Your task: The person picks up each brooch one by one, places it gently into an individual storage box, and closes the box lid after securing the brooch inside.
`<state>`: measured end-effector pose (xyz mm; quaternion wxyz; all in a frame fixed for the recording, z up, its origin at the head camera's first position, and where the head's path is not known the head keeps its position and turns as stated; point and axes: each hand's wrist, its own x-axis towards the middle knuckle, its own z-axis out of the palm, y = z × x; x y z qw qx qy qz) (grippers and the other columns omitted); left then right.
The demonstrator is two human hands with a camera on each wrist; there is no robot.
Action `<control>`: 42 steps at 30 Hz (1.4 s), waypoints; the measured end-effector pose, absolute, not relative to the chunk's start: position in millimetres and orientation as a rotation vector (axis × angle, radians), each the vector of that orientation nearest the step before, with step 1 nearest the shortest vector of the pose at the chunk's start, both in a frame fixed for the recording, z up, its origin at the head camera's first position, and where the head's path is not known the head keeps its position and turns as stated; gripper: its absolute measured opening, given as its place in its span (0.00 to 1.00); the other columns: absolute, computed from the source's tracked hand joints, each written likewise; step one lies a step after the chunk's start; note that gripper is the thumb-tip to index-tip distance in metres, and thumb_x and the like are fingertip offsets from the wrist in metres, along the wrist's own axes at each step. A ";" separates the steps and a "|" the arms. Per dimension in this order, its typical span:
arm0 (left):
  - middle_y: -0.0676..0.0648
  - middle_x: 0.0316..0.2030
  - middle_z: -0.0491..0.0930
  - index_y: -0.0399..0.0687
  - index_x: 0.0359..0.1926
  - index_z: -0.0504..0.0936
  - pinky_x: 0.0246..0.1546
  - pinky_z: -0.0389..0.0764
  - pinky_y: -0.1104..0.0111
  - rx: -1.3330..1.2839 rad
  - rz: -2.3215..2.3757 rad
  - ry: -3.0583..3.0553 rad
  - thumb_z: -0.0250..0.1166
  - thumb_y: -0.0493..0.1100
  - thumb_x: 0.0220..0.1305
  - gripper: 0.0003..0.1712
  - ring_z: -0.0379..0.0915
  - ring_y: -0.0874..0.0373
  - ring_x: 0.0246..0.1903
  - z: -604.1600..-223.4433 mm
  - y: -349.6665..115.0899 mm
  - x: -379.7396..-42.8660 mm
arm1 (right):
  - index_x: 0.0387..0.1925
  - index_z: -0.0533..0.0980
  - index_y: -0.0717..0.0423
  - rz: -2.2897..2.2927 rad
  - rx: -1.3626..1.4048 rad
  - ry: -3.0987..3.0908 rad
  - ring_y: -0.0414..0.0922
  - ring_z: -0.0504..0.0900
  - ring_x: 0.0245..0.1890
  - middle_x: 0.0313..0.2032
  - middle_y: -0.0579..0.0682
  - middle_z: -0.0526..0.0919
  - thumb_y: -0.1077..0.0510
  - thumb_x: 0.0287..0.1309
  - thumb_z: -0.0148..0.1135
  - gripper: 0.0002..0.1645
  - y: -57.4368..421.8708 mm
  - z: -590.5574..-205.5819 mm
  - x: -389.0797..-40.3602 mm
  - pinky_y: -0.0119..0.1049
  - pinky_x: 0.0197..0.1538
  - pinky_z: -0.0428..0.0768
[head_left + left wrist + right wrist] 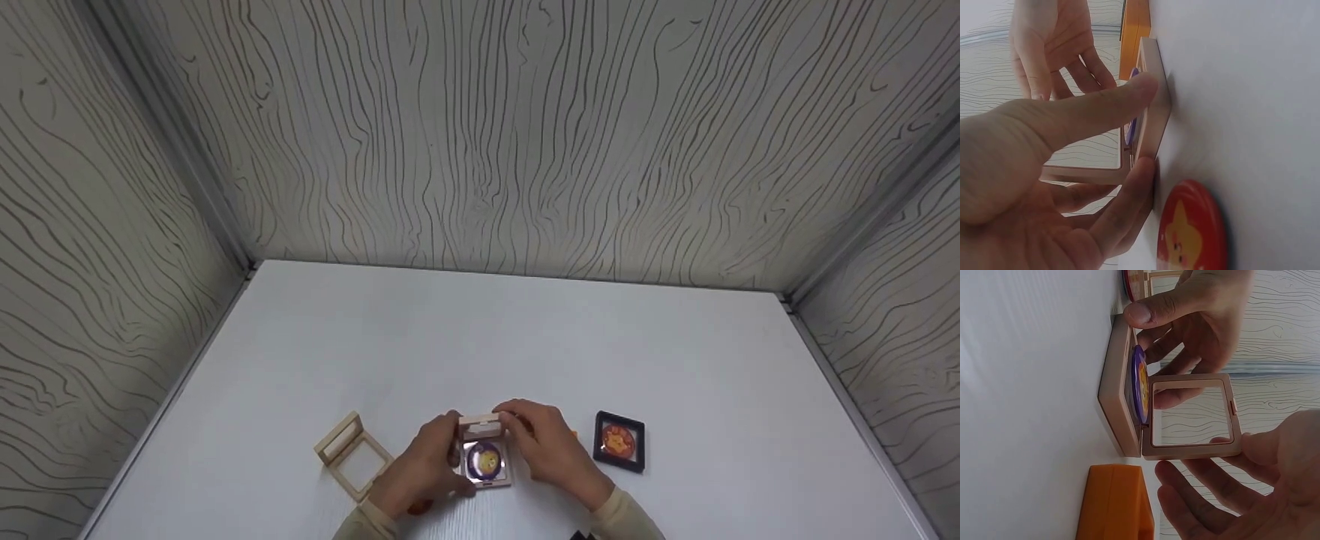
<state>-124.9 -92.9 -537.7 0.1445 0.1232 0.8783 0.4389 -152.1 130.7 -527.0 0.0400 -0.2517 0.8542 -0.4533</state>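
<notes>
A pale pink hinged display case (1114,394) rests on the table with its windowed lid (1192,451) raised upright. Inside the base lies a round purple badge (484,460) with a yellow figure. My left hand (429,463) grips the base from the left, thumb on the near edge and fingers behind. With my right hand (545,442) I hold the lid's free corner between thumb and fingers. Close to my left hand, a red badge with a yellow star (1190,230) stands out in the left wrist view; in the head view my wrist mostly covers it.
To the left stands a light wooden-coloured case (345,486) with its lid raised. At the right lies a black case (619,417) around an orange-red badge (619,442). An orange case (1109,500) sits beside the pink one, mostly behind my right hand in the head view. Patterned walls border the white table (510,337).
</notes>
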 end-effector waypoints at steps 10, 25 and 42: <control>0.49 0.35 0.73 0.48 0.49 0.72 0.31 0.73 0.69 0.365 1.291 2.530 0.85 0.38 0.35 0.39 0.69 0.56 0.34 -537.8 -93.5 -124.2 | 0.49 0.82 0.47 -1.333 -0.767 2.558 0.40 0.81 0.39 0.44 0.45 0.86 0.46 0.75 0.49 0.17 136.3 -521.3 -153.1 0.32 0.45 0.78; 0.49 0.38 0.72 0.41 0.56 0.71 0.36 0.76 0.68 0.337 1.287 2.574 0.83 0.37 0.41 0.41 0.70 0.56 0.37 -539.1 -91.8 -125.4 | 0.47 0.82 0.46 -1.285 -0.917 2.435 0.37 0.82 0.46 0.45 0.41 0.85 0.49 0.73 0.55 0.12 143.7 -516.8 -157.9 0.34 0.48 0.82; 0.48 0.48 0.74 0.39 0.60 0.70 0.50 0.78 0.61 0.374 1.254 2.622 0.82 0.39 0.43 0.43 0.71 0.56 0.46 -541.5 -90.2 -125.3 | 0.40 0.85 0.43 -1.116 -1.047 2.519 0.37 0.79 0.39 0.38 0.37 0.85 0.56 0.57 0.72 0.08 141.1 -522.0 -153.3 0.39 0.47 0.75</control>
